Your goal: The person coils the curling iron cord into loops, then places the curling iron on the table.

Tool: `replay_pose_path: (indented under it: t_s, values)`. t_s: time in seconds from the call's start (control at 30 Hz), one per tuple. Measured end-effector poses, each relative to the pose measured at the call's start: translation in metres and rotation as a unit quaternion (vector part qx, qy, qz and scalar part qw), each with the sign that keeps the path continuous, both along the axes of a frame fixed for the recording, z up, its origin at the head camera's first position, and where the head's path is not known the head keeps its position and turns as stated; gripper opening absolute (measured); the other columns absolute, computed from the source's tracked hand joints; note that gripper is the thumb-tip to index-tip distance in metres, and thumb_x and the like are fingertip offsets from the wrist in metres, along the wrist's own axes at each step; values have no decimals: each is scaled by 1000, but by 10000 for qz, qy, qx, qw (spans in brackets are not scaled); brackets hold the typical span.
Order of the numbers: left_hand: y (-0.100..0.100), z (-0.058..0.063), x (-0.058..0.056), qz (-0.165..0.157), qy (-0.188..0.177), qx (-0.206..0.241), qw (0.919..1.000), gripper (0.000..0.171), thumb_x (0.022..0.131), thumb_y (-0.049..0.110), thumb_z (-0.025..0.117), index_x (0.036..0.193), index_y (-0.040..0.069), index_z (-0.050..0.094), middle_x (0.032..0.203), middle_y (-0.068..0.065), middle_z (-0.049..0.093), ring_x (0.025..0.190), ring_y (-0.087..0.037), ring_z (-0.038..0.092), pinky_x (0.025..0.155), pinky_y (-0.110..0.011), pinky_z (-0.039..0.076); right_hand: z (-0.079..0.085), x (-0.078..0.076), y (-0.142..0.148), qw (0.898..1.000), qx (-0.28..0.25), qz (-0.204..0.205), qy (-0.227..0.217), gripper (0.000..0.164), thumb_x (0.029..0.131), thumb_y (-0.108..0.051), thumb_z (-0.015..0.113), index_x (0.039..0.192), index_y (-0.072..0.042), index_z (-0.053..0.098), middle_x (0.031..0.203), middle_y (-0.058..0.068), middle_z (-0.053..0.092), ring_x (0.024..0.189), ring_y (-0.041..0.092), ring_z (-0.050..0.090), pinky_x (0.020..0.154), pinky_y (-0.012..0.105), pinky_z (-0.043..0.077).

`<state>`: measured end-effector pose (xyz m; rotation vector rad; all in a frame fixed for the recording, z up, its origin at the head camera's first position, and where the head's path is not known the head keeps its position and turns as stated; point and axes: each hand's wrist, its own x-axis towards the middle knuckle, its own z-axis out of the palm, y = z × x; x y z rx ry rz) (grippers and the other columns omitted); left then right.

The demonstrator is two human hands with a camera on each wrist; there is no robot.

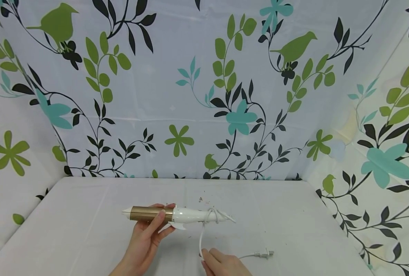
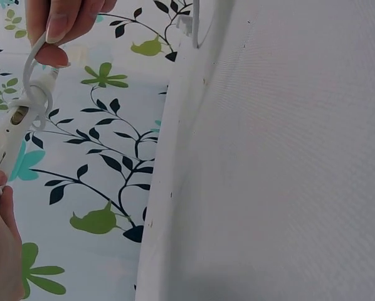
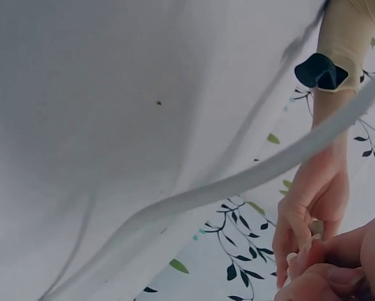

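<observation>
A curling iron (image 1: 188, 215) with a gold barrel and a white handle lies sideways above the table in the head view. My left hand (image 1: 145, 239) grips it around the barrel, close to the handle. Several turns of white power cord (image 1: 201, 237) wrap the handle's right end. Below that, my right hand (image 1: 225, 263) pinches the hanging cord between thumb and fingers. The left wrist view shows the pinched cord (image 2: 28, 78) looping from the wrapped handle (image 2: 12, 128). In the right wrist view, a length of cord (image 3: 231, 185) crosses close to the camera.
The two-pin plug (image 1: 264, 254) is to the right of my right hand, low over the white table (image 1: 277, 214). Small dark specks (image 1: 201, 199) mark the tabletop behind the iron. A leaf-and-bird patterned curtain (image 1: 156, 96) stands behind the table and along both sides.
</observation>
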<state>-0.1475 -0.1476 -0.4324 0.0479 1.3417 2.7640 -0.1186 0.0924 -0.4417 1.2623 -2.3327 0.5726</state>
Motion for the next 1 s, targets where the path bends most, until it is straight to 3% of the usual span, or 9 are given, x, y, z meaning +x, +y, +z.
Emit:
replay_pose_path:
  t_s: [0.3,0.67,1.0]
  values:
    - [-1,0,1,53,-75,-52,9999,18,98,13,49,115,14,44,125,-4,61,117,-21,56,91,-36,51,20,5,-3,9996,-230,-89,103,28,99,-27,46,91,-10,66,63,-13,44,54,-11,21,46,-5,21]
    - [-1,1,2,75,-90,-62,9999,19,98,13,50,116,13,44,124,-4,61,117,-21,56,91,-39,50,40,2,5,9947,-989,81,269,14,96,-19,53,91,-12,64,64,-14,39,54,-9,27,48,-4,24]
    - [1,1,1,45,69,-169,9998,19,98,11,49,116,11,44,124,-5,62,116,-22,57,90,-43,51,61,-12,12,9883,-851,313,1223,24,101,-20,44,95,-6,63,69,-7,44,57,0,37,49,-2,29]
